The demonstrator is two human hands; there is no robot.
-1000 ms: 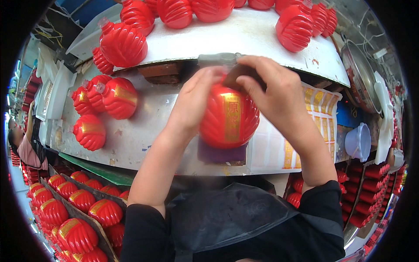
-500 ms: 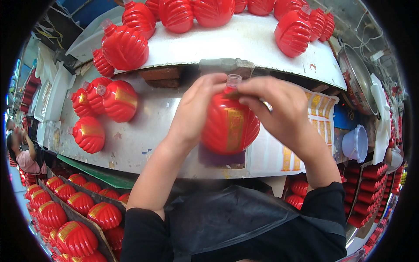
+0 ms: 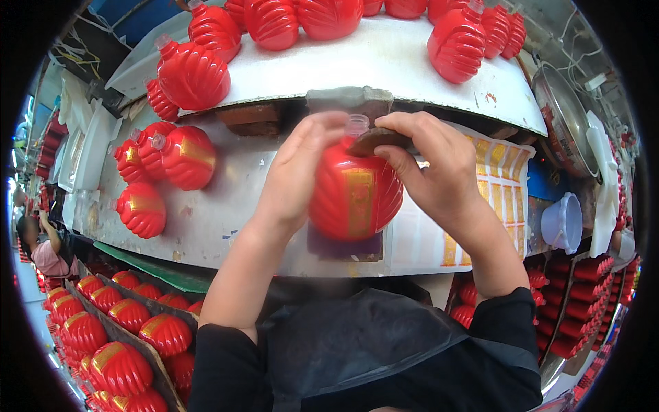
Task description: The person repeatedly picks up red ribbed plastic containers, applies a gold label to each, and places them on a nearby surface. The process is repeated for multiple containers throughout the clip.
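Held bottle: one red ribbed lantern-shaped bottle [image 3: 355, 196] with a gold label strip down its front, held over the middle of the bench [image 3: 226, 226], above a dark purple pad [image 3: 343, 246]
Axis: long axis runs from base to neck; the clear neck points up and away from the person, the base toward the body
Left hand [image 3: 296, 172]: clamped on the bottle's left flank, fingertips up by the neck
Right hand [image 3: 439, 172]: curled on the bottle's right shoulder, fingers pinching a dark brown flat piece [image 3: 374, 141] against the neck
Bottles on the bench, left: four of the same red bottles [image 3: 168, 161], lying on their sides, well apart from the held one
Bottles on the white shelf [image 3: 384, 65] above: at least nine in view, some cut off by the frame
Bottles in the cardboard crate [image 3: 110, 329], lower left: more than a dozen, gold labels up
Label sheet [image 3: 480, 206]: one white sheet of gold strips, just beside the right hand
Other: one pale plastic cup [image 3: 563, 223] at the far right
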